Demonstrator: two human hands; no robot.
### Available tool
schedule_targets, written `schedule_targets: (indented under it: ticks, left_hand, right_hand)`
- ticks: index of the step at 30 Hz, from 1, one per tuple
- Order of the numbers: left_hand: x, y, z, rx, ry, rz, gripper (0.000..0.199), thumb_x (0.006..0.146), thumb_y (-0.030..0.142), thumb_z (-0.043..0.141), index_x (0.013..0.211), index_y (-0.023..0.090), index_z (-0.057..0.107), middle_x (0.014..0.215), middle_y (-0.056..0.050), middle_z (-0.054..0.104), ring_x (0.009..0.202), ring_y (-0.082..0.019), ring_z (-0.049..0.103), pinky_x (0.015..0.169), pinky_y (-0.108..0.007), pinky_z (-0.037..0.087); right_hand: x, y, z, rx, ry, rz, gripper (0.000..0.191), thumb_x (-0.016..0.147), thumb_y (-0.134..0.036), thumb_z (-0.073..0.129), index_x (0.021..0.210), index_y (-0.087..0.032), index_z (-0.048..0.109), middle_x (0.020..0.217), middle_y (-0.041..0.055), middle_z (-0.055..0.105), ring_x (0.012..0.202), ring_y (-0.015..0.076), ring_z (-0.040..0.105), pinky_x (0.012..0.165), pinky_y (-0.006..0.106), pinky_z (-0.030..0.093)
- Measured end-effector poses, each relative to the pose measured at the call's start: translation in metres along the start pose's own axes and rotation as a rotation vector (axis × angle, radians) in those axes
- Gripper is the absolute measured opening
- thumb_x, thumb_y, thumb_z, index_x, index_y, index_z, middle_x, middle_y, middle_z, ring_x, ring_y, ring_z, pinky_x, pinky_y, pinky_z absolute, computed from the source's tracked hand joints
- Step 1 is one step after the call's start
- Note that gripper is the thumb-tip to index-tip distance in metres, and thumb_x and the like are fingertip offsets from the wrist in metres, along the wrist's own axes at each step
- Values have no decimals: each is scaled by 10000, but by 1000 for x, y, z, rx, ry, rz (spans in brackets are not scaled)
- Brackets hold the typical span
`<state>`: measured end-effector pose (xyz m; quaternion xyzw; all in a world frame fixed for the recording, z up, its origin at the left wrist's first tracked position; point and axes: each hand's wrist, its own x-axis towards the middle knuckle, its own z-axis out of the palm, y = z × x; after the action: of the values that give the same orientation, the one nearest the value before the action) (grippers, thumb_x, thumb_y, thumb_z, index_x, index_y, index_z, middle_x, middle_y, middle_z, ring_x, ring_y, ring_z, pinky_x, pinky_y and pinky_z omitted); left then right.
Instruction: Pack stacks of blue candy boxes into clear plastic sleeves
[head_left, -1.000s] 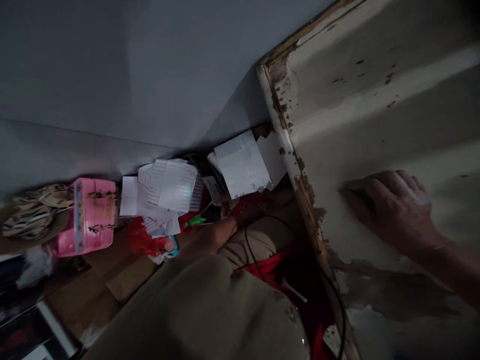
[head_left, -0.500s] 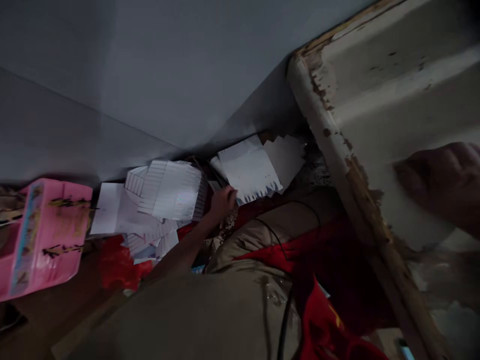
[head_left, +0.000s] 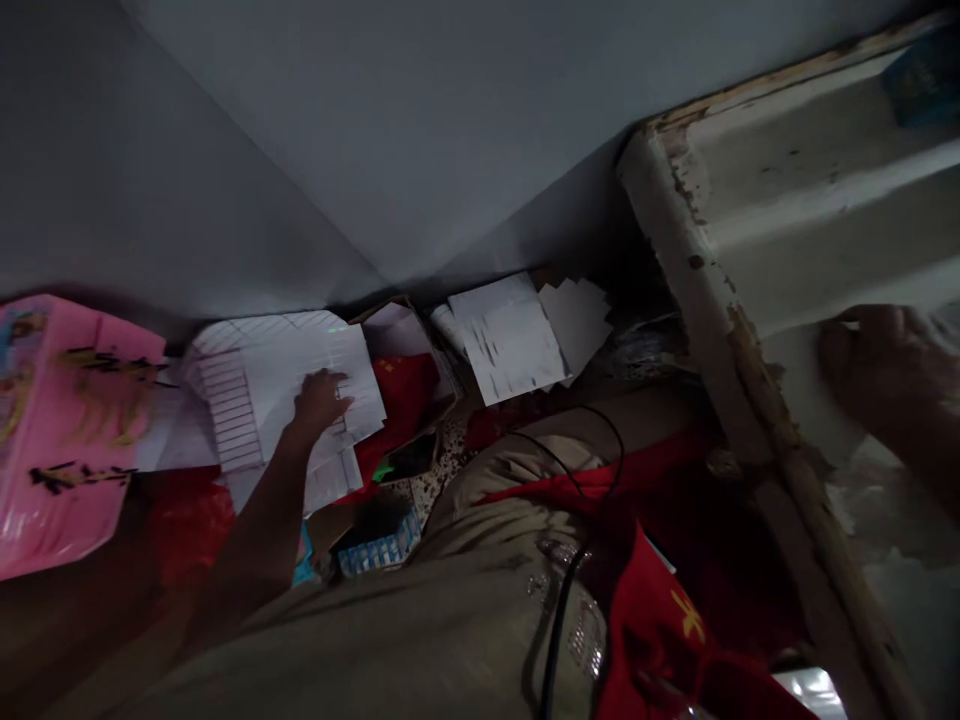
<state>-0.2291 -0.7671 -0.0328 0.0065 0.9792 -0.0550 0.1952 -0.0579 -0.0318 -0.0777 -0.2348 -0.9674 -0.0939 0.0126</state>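
Observation:
My left hand [head_left: 322, 402] lies with its fingers apart on a pile of lined white papers [head_left: 289, 355] by the wall. Beside the papers, an open cardboard box [head_left: 450, 385] has red cloth [head_left: 405, 390] in it. At the far right, my right hand [head_left: 889, 365] is curled over a worn, white-painted piece of wooden furniture [head_left: 787, 300]. What its fingers hold, if anything, is too dark and blurred to make out.
A pink plastic container [head_left: 82, 430] stands at the left. Another white sheet [head_left: 510, 340] leans near the wall. A small box with blue-and-white sides [head_left: 379, 545], a red bag [head_left: 187, 520] and a black cable [head_left: 559, 630] are close to my legs.
My left hand has moved left from the gap between the paper stacks onto the lined papers, uncovering the box with red cloth. My right hand stays at the furniture.

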Motion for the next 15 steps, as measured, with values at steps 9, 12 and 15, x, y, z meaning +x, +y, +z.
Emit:
schedule_targets:
  ticks: [9, 12, 15]
  left_hand:
    - [43, 162, -2, 62, 198, 400, 368, 1043, 318, 466, 1257, 168, 726, 1296, -161, 724, 1242, -332, 654, 1121, -467, 481]
    - [66, 277, 27, -30, 98, 729, 340, 1027, 254, 499, 1264, 158, 724, 1265, -170, 733, 1241, -316, 648, 1118, -448, 482]
    - [91, 388, 65, 21, -90, 970, 397, 971, 193, 585, 1352, 150, 688, 1338, -187, 702, 1286, -315, 621, 1117, -442, 480]
  right_hand:
    - [7, -11, -23, 194, -56, 72, 322, 1104, -323, 461, 1260, -130, 665, 1242, 202, 716, 1067, 235, 607, 818, 352, 314]
    - [9, -9, -18, 248, -32, 98, 319, 1100, -324, 461, 1240, -120, 662, 1219, 202, 715, 1047, 228, 611, 829, 346, 317]
    - [10, -8, -14, 283, -16, 114, 290, 1082, -327, 481, 1203, -139, 666, 1164, 180, 728, 1021, 228, 624, 824, 339, 334]
